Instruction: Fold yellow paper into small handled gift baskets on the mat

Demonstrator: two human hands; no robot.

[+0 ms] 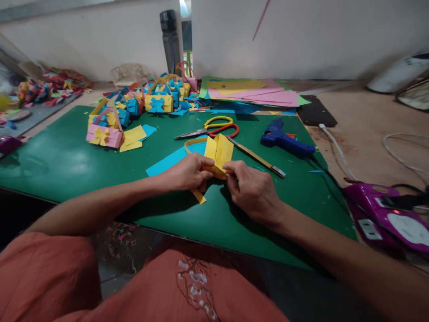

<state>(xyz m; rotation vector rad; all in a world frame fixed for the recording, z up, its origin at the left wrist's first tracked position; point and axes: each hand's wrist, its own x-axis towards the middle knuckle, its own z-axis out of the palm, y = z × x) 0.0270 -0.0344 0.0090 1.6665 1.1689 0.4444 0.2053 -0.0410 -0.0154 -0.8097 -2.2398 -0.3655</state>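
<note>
A small folded yellow paper bag [219, 154] is held just above the green mat [134, 192], between both hands. My left hand [192, 172] pinches its left side, fingers closed on the paper. My right hand [250, 185] has thumb and fingertips closed on its lower right edge. A yellow paper strip [199, 196] sticks out below my left hand, its upper part hidden. A blue paper sheet [167, 160] lies behind my left hand. Just beyond the bag rest scissors [214, 129] with one yellow and one red handle loop, and a slim brass-coloured cutter [256, 156].
At right lie a blue glue gun [284, 139], a black phone [317, 111] on a cable and a purple power strip [385, 219]. Several finished paper bags [159, 103] stand back left, near yellow paper pieces [132, 137]. Coloured sheets [251, 91] are stacked behind.
</note>
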